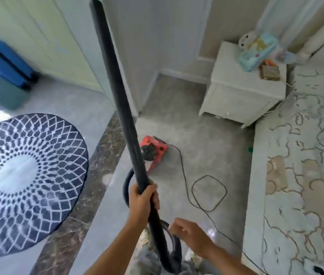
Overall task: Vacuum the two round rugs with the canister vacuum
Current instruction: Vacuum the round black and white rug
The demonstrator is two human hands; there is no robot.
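The left hand is gripping the raised wand, the right hand is curling round the hose; it probably needs lowering flat onto the round rug.

A pale grey tiled floor fills the centre of the frame, crossed at lower left by a dark brown marble threshold strip. Cream wardrobe doors line the upper left, with blurred blue suitcases at the left edge. At upper right, a white nightstand stands beside a bed covered in white-and-tan pattern.
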